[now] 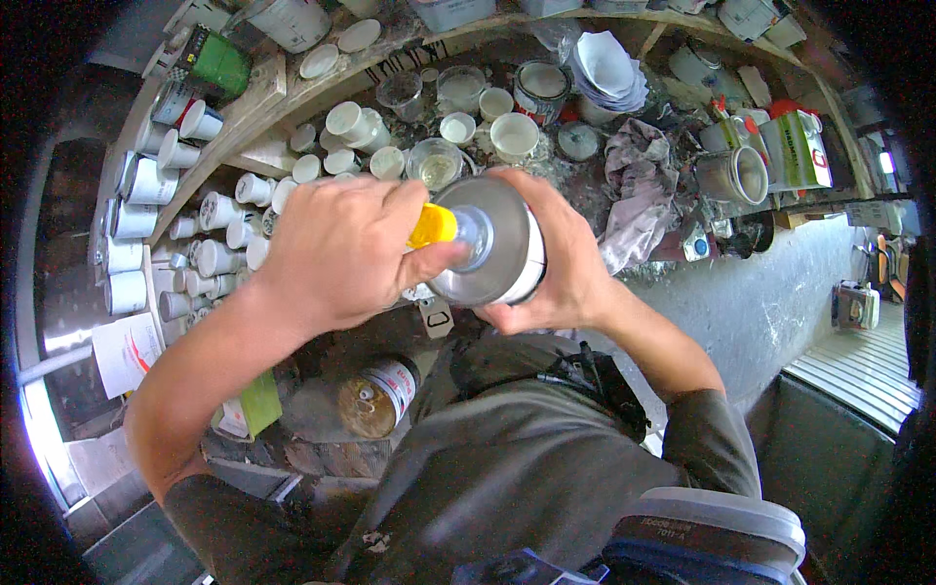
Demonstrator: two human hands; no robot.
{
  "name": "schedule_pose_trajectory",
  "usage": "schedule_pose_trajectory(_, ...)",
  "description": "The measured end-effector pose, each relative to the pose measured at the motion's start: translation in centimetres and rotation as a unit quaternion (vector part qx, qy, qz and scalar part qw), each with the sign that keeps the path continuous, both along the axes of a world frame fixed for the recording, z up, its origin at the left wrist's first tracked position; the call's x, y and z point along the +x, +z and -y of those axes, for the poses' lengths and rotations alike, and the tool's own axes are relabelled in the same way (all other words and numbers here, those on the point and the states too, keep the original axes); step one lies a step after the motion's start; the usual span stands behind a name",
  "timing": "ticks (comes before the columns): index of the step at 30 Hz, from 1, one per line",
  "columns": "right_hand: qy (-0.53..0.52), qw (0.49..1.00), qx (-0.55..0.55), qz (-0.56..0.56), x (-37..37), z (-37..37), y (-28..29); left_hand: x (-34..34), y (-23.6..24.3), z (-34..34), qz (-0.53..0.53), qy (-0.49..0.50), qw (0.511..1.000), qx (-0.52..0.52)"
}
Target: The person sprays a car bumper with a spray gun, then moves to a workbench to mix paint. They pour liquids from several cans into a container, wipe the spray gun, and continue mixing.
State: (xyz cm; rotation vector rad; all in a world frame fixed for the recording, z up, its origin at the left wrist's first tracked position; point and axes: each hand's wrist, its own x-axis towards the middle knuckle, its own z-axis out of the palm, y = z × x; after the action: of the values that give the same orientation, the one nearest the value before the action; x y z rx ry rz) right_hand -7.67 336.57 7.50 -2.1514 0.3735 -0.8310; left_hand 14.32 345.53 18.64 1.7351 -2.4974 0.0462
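Close in front of me, at the middle of the view, I hold a round metal can with a grey top and a pale label on its side. My right hand wraps round the can's side. From its top rises a clear plastic neck with a yellow cap. My left hand is closed on that cap, thumb and fingers round it. The can is tilted, its top turned toward my left. Behind my hands stand a clear plastic cup and a white cup.
A cluttered wooden bench carries a crumpled grey cloth, a stack of white paper cones and a metal pot. Shelves at the left hold several white tubs. Below stands a larger tin; a respirator filter hangs near my chest.
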Motion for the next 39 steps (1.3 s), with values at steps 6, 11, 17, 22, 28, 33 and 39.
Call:
schedule_pose_trajectory(6,0.244,0.952,0.186,0.02,0.1,0.6,0.3,2.3,1.1,1.0,0.048,-0.293,0.952,-0.075)
schedule_pose_trajectory(11,0.175,0.981,0.077,0.004,0.5,-0.9,0.1,2.6,-1.0,-0.8,0.003,-0.251,0.965,-0.073)
schedule_pose_trajectory(17,0.047,0.999,-0.01,-0.008,0.4,-2.9,-2.6,1.0,-4.8,-3.5,-0.125,-0.028,0.99,-0.049)
schedule_pose_trajectory(22,0.057,0.996,-0.053,-0.047,-0.5,-1.2,-4.5,0.5,-7.2,-4.4,-0.254,0.139,0.957,0.006)
schedule_pose_trajectory(28,-0.006,0.996,0.046,-0.072,-1.3,1.1,-5.6,2.2,-13.2,-8.9,-0.455,0.278,0.842,-0.076)
schedule_pose_trajectory(33,-0.103,0.978,-0.137,-0.117,-1.1,4.3,-6.1,0.8,-22.0,-16.7,-0.481,0.427,0.766,0.005)
schedule_pose_trajectory(39,-0.141,0.952,-0.215,-0.164,0.8,7.7,-6.9,-2.1,-31.2,-25.0,-0.363,0.507,0.777,0.088)
